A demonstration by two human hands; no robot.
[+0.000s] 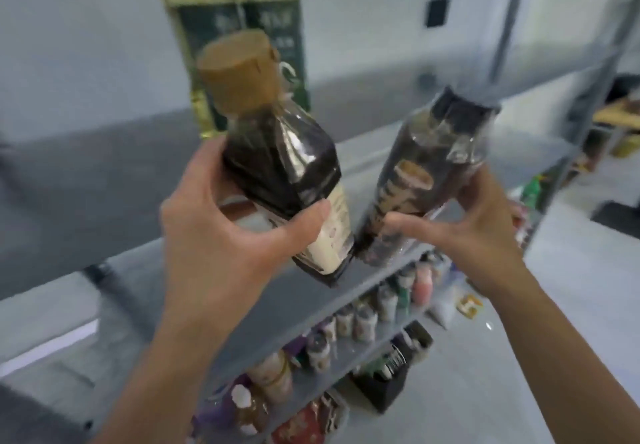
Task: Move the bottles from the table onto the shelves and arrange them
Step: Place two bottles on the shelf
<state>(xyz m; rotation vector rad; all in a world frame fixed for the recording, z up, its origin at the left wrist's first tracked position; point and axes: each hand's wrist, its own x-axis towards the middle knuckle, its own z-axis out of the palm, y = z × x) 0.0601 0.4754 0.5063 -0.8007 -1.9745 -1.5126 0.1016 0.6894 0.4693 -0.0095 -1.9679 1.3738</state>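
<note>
My left hand (pixel 221 222) grips a dark sauce bottle with a tan cap (pixel 277 153) and a cream label, tilted in the air above the top shelf (pixel 145 270). Beside it, my right hand (pixel 478 225) grips a second dark bottle with a black cap (pixel 429 166), also held above the shelf's front edge. The two bottles' bases are close together. Two tall bottles of yellow oil (pixel 221 28) with dark green labels stand at the back of the top shelf. The picture is blurred by motion.
Lower shelves (pixel 349 350) of the grey rack hold rows of several small bottles and jars. A dark box (pixel 388 384) sits on the pale floor by the rack. A grey upright post (pixel 509 21) rises at the right, with another stocked rack behind it.
</note>
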